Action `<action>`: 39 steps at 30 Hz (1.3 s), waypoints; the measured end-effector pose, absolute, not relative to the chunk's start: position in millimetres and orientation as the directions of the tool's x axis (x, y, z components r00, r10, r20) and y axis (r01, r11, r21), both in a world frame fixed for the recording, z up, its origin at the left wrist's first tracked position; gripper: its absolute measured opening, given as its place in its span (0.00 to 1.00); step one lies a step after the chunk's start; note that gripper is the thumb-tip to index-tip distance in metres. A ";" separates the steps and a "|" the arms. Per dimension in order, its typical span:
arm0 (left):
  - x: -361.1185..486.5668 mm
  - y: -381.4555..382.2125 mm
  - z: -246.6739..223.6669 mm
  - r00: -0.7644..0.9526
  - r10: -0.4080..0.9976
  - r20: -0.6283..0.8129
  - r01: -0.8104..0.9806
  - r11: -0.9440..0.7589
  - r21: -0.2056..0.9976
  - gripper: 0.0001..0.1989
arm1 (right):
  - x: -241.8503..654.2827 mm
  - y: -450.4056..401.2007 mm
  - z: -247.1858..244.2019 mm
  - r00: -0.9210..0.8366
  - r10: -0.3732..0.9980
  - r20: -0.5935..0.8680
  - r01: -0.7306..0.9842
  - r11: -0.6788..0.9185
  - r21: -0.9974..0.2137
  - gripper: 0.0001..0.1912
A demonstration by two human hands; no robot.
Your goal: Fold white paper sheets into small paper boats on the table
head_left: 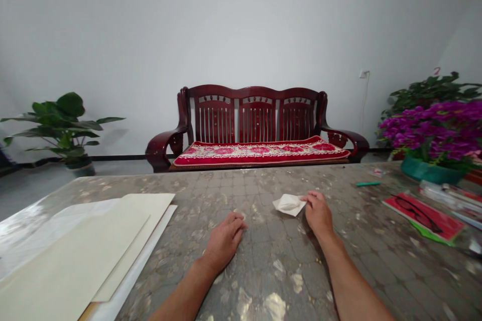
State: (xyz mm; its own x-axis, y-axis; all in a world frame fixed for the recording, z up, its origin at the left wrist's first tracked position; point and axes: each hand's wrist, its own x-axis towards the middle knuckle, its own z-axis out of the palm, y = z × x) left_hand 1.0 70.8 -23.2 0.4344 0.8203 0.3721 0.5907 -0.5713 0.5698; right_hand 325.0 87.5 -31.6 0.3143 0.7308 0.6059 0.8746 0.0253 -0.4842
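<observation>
Nearby, the left hand (224, 241) lies empty and relaxed on the mottled tabletop (271, 266), fingers loosely curled. The right hand (318, 213) pinches the corner of a folded white tissue (288, 204), which rests on the tabletop. Cream paper sheets (79, 246) lie left, a red booklet (424, 216) right. Beyond: a dark-red wooden settee (256, 110) with a floral cushion (261, 152).
</observation>
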 end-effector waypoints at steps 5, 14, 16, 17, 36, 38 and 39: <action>1.5 69.9 -19.2 0.434 0.832 0.345 0.595 -0.552 0.584 0.10 | 321.2 96.4 -39.8 0.258 0.733 0.630 0.840 0.153 -0.521 0.26; 1.6 72.1 -21.2 0.443 0.832 0.335 0.573 -0.550 0.608 0.10 | 319.9 90.7 -43.1 0.410 0.587 0.698 0.785 0.161 -0.598 0.23; 1.5 72.7 -22.0 0.445 0.829 0.338 0.569 -0.553 0.608 0.10 | 319.1 88.1 -39.1 0.428 0.549 0.718 0.795 0.149 -0.588 0.22; 1.6 72.9 -22.1 0.449 0.827 0.337 0.568 -0.556 0.607 0.09 | 318.1 86.7 -36.9 0.434 0.535 0.725 0.803 0.135 -0.580 0.21; 3.4 73.8 -20.9 0.460 0.816 0.350 0.576 -0.574 0.581 0.09 | 247.3 75.3 -13.7 0.041 0.830 0.556 0.961 0.120 -0.251 0.05; 3.3 73.9 -20.8 0.458 0.820 0.344 0.580 -0.568 0.584 0.09 | 259.3 73.6 -17.1 0.079 0.817 0.571 0.954 0.105 -0.282 0.04; 3.2 74.1 -21.0 0.458 0.821 0.341 0.579 -0.566 0.586 0.09 | 266.1 73.3 -17.8 0.097 0.808 0.582 0.946 0.107 -0.306 0.05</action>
